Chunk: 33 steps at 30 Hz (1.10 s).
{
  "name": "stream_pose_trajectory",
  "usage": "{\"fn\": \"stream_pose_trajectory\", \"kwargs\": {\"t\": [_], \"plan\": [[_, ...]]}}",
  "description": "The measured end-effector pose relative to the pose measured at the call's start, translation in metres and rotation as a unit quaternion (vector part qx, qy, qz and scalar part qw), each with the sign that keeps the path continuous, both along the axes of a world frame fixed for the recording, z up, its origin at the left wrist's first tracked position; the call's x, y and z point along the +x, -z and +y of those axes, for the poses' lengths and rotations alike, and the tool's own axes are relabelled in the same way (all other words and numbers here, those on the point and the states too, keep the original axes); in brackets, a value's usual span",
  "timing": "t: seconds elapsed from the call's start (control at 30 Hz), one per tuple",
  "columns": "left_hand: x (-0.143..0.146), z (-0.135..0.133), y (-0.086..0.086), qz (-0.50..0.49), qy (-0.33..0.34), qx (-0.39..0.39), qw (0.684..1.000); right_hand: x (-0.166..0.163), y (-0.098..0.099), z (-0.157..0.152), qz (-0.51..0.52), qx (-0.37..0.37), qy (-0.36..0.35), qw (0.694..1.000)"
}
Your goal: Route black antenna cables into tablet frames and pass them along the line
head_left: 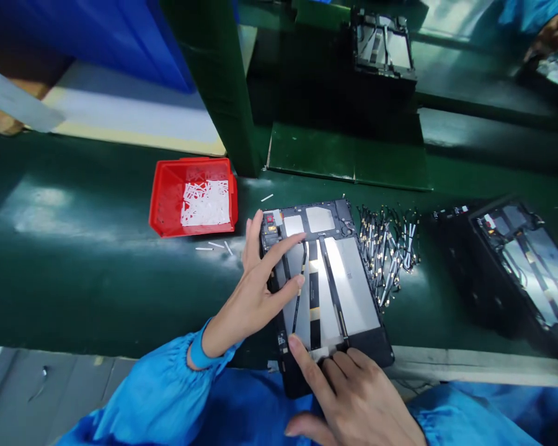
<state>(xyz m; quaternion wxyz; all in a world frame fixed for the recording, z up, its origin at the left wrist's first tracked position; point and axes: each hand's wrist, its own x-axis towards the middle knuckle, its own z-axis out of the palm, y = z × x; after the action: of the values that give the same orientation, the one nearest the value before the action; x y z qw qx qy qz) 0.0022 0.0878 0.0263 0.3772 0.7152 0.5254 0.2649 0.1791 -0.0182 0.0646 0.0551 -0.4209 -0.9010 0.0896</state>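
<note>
An opened tablet body (339, 279) with silver battery panels and thin black flex cables lies on the green belt in front of me. My left hand (255, 291) rests over its left edge, fingers spread, with the index finger and thumb pressing on a thin black cable (300, 285). My right hand (353, 396) lies at the tablet's near edge, index finger stretched out and pressing the lower end of the frame, other fingers curled loosely. Neither hand carries anything.
A pile of small black flex cables (390, 248) lies just right of the tablet. A red bin (167, 198) with white strips stands to the left, with a few loose strips (214, 246) beside it. Another opened tablet (521, 260) sits at right, one more (384, 46) farther back. Another person's hand (551, 34) shows top right.
</note>
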Motion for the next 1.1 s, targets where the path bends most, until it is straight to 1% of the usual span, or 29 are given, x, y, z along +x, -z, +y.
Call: {"fn": "stream_pose_trajectory", "kwargs": {"t": [0.1,0.13,0.17,0.2,0.27,0.3,0.33,0.37,0.43,0.5,0.57,0.63,0.7,0.77,0.8,0.87,0.9,0.93,0.97,1.0,1.03,1.1], "plan": [[0.004,-0.012,0.012,-0.072,-0.090,0.008,0.993,0.017,-0.005,0.000,0.077,-0.024,0.040,0.996],[0.004,-0.019,0.016,-0.110,-0.117,0.005,0.987,0.027,-0.005,0.000,0.111,-0.025,0.066,0.991],[0.005,-0.028,0.021,-0.149,-0.137,-0.005,0.979,0.038,-0.003,0.000,0.143,-0.019,0.109,0.984],[0.006,-0.038,0.025,-0.186,-0.153,-0.020,0.970,0.049,0.000,0.001,0.172,-0.008,0.170,0.970],[0.007,-0.059,0.033,-0.219,-0.176,-0.062,0.958,0.070,0.012,0.003,0.219,0.003,0.304,0.927],[0.008,-0.069,0.037,-0.214,-0.180,-0.077,0.957,0.078,0.019,0.004,0.237,-0.011,0.352,0.905],[0.010,-0.078,0.041,-0.202,-0.175,-0.087,0.960,0.083,0.027,0.005,0.254,-0.039,0.377,0.890],[0.011,-0.086,0.044,-0.184,-0.171,-0.088,0.964,0.085,0.033,0.004,0.271,-0.072,0.383,0.880],[0.013,-0.096,0.049,-0.154,-0.164,-0.070,0.972,0.085,0.041,0.001,0.307,-0.133,0.365,0.869],[0.014,-0.101,0.050,-0.141,-0.173,-0.043,0.974,0.083,0.042,-0.005,0.338,-0.161,0.358,0.855],[0.014,-0.101,0.044,-0.142,-0.195,-0.033,0.970,0.081,0.038,-0.011,0.386,-0.198,0.348,0.831],[0.016,-0.095,0.032,-0.155,-0.210,-0.024,0.965,0.083,0.031,-0.011,0.458,-0.259,0.320,0.788],[0.019,-0.081,0.018,-0.179,-0.205,0.008,0.962,0.087,0.022,-0.002,0.529,-0.302,0.306,0.732],[0.025,-0.059,0.006,-0.194,-0.204,0.066,0.957,0.092,0.009,0.020,0.578,-0.310,0.321,0.683],[0.027,-0.047,0.002,-0.195,-0.201,0.108,0.954,0.096,0.001,0.036,0.593,-0.306,0.338,0.664],[0.031,-0.024,0.002,-0.177,-0.209,0.178,0.945,0.105,-0.015,0.079,0.614,-0.285,0.373,0.634],[0.030,-0.014,0.005,-0.159,-0.207,0.211,0.942,0.111,-0.023,0.106,0.625,-0.260,0.384,0.628],[0.029,-0.006,0.010,-0.140,-0.204,0.241,0.939,0.118,-0.029,0.136,0.632,-0.226,0.393,0.629],[0.026,0.000,0.017,-0.121,-0.196,0.271,0.935,0.126,-0.035,0.168,0.640,-0.183,0.390,0.637],[0.022,0.005,0.024,-0.105,-0.188,0.296,0.930,0.134,-0.040,0.201,0.640,-0.158,0.383,0.647],[0.018,0.008,0.031,-0.094,-0.182,0.314,0.927,0.143,-0.043,0.235,0.642,-0.138,0.380,0.652],[0.009,0.011,0.041,-0.076,-0.183,0.324,0.925,0.161,-0.047,0.299,0.635,-0.120,0.386,0.658]]}}
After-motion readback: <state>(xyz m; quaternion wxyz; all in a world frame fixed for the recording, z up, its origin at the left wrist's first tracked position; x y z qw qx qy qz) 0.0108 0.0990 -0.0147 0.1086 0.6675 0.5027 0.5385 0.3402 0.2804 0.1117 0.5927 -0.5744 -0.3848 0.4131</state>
